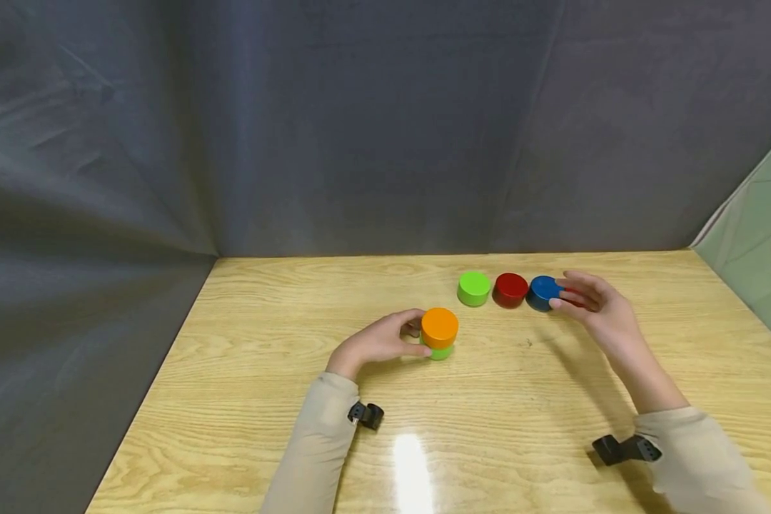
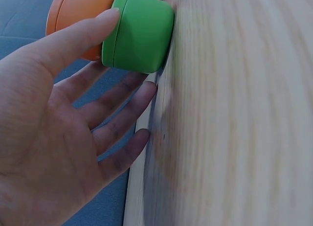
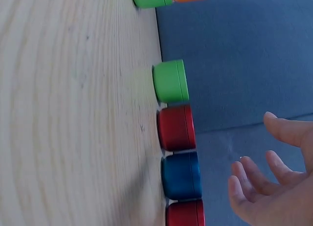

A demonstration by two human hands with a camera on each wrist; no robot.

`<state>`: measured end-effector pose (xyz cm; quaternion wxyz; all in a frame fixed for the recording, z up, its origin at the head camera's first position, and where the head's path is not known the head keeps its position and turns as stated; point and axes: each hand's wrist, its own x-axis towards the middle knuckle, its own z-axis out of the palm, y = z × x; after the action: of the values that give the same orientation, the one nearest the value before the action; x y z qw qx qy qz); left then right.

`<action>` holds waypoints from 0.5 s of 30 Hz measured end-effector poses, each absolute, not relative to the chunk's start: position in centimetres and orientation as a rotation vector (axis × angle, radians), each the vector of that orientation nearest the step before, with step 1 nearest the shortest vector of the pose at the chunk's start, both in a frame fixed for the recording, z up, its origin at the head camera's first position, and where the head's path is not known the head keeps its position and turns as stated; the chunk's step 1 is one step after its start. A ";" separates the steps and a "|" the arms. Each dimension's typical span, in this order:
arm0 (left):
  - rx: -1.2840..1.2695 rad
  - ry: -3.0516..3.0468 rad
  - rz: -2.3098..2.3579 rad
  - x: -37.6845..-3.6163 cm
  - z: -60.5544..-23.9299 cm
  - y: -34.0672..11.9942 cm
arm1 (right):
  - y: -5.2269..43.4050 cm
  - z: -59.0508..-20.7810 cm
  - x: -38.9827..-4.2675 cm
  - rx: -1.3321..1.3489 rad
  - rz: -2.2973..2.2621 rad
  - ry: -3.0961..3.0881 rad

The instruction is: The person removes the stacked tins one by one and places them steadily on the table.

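Note:
A green round tin point(image 2: 139, 34) stands on the table with an orange round tin point(image 1: 440, 327) stacked on top. My left hand point(image 1: 385, 338) holds the green tin from the left, thumb at its near side and index finger behind it; the other fingers spread loosely below. Over the right end of a row of tins hovers my right hand point(image 1: 600, 308), fingers loosely bent and nothing in them. That row has a light green tin point(image 1: 474, 288), a dark red tin point(image 1: 510, 290), a blue tin point(image 3: 181, 175) and another red tin point(image 3: 185, 214), partly hidden by the right hand in the head view.
The wooden table point(image 1: 244, 400) meets a dark grey cloth wall point(image 1: 373, 143) at the back and left. A pale green patterned panel point(image 1: 764, 221) stands at the right. The row of tins sits close to the back edge, beyond and right of the stack.

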<state>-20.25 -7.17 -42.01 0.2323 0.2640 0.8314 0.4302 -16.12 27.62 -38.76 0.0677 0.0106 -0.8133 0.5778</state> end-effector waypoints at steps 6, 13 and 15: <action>0.752 2.274 1.187 -20.3 -42.1 -7.3 | 26.4 -38.7 -15.8 0.084 1.738 -2.476; 0.752 2.282 1.187 -20.4 -42.2 -7.5 | 24.6 -38.3 -15.7 0.159 1.704 -2.533; 0.755 2.277 1.194 -20.4 -42.2 -7.5 | 24.2 -38.2 -15.6 0.183 1.695 -2.544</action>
<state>-20.42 -7.48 -42.22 0.2290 0.2744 0.8272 0.4337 -15.61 24.19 -38.16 0.0398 0.0598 -0.8300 0.5531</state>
